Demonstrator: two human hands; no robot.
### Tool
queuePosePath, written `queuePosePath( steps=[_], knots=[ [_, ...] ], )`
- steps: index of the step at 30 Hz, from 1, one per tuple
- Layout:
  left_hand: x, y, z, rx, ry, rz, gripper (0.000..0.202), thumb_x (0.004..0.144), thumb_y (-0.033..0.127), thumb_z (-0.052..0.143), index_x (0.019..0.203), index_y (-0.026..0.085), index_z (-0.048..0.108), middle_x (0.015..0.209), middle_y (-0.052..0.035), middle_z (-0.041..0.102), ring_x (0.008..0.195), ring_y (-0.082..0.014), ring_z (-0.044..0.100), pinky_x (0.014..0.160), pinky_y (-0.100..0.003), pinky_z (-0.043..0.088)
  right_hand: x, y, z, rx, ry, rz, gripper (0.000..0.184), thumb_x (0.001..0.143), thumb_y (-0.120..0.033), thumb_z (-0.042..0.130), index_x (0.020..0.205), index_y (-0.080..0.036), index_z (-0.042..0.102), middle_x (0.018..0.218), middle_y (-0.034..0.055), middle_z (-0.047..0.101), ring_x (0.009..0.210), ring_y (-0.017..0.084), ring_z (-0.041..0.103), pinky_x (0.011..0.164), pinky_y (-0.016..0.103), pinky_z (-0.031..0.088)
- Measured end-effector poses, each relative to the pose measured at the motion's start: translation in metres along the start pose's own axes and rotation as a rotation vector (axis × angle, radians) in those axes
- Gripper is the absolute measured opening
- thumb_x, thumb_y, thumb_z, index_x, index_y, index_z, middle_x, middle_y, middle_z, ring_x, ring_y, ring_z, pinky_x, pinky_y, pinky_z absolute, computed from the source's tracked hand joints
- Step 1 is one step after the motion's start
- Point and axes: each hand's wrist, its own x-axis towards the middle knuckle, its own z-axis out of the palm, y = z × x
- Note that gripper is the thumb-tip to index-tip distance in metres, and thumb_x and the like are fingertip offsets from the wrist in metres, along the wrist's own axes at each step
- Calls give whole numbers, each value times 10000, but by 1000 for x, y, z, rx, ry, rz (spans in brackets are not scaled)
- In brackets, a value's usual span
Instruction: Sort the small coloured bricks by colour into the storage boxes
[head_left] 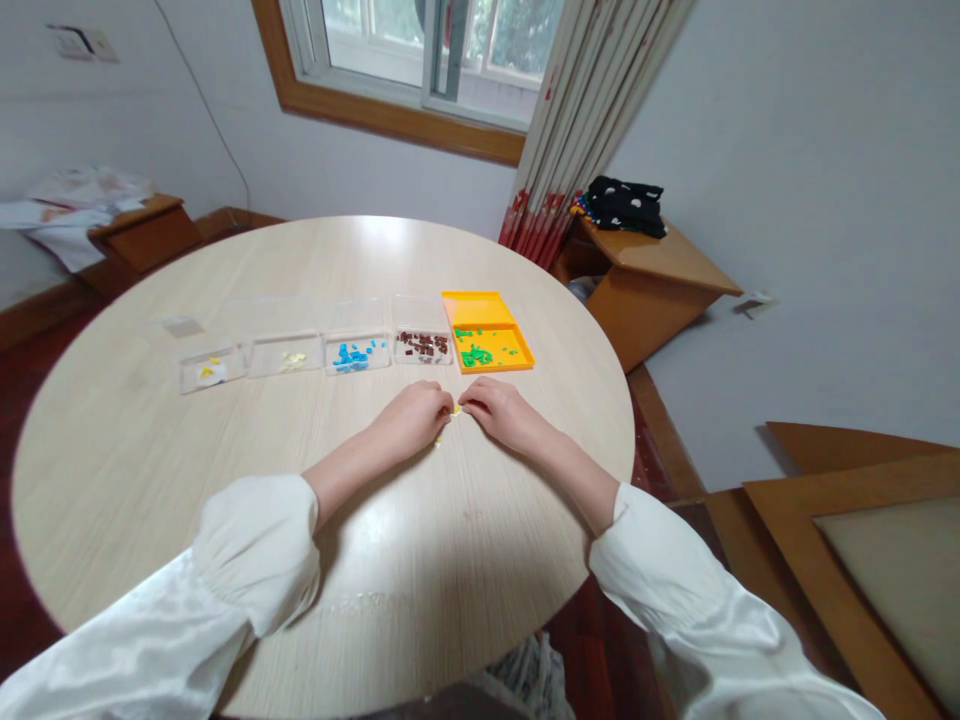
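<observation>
My left hand (420, 415) and my right hand (504, 410) meet fingertip to fingertip just above the round table. Both are closed in a pinch, and a small yellow-and-white piece (457, 410) shows between them. Its exact shape is too small to make out. Below my left fingers lies another tiny yellowish piece (439, 441) on the tabletop. Just beyond my hands stand an open orange box (531, 358) with small green pieces (476, 355) and a clear box with dark brown pieces (424, 345).
Further left along the row are clear boxes with blue pieces (351, 356), cream pieces (293, 361) and yellow and white pieces (212, 373). The round table (360, 580) has a curved edge. A wooden cabinet (667, 270) stands beyond it at the right, near a curtain (585, 100).
</observation>
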Motion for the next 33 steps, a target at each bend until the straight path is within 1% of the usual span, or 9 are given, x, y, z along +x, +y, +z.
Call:
queuePosePath(
  steps=[6,12,15,19,23,25,28,30,33],
  knots=[
    [-2,4,1,2,19,-3,231,819,75,475,858,118,699,862,-119,664,847,-217,615,781,-307,459,-11,4,3,-58,62,-2,148,884,-101,487,822,-144,614,829,75,615,816,172,558,759,306,461],
    [-6,8,1,38,22,4,236,837,88,454,824,125,686,827,-101,636,815,-203,606,748,-290,455,-20,-5,7,-12,65,-32,138,898,-122,477,861,-158,605,856,69,615,839,167,567,762,302,465],
    [-8,8,2,35,36,1,228,837,89,457,823,127,682,825,-95,630,814,-199,601,753,-292,455,-19,-9,10,-3,71,-36,124,893,-120,491,871,-160,605,865,69,624,847,168,574,777,307,468],
    [-12,4,3,-9,71,-6,225,850,103,456,830,122,679,823,-103,630,821,-204,594,756,-302,455,-15,-11,12,-9,67,-6,111,883,-109,506,851,-150,603,855,76,632,843,172,580,777,309,470],
    [-17,0,-2,-84,129,0,196,853,147,475,832,133,670,821,-90,635,806,-191,585,756,-305,453,-12,-14,10,-15,41,26,108,872,-100,518,823,-154,597,833,69,636,820,167,580,765,302,466],
    [-21,-5,-9,-114,151,-13,176,842,161,489,829,140,663,824,-79,640,792,-183,579,754,-304,450,-10,-16,8,-16,19,37,106,863,-91,525,807,-149,594,827,72,637,814,166,581,762,301,466],
    [-29,-17,-27,-126,204,-71,148,820,161,502,810,150,650,823,-61,648,774,-169,568,759,-296,438,-9,-16,6,-13,-6,40,110,858,-84,523,799,-146,590,830,76,637,806,166,581,760,303,468],
    [-37,-29,-44,-114,252,-160,135,810,179,518,799,154,650,806,-50,651,747,-162,560,746,-284,426,-9,-16,5,-3,-13,27,112,861,-86,515,805,-148,589,835,77,637,803,165,581,759,304,470],
    [-49,-51,-70,-84,321,-344,139,783,211,545,801,163,673,729,-24,636,678,-154,543,686,-260,406,-11,-16,4,15,-9,-6,96,868,-102,517,842,-148,596,850,82,642,810,170,587,759,311,476]
  ],
)
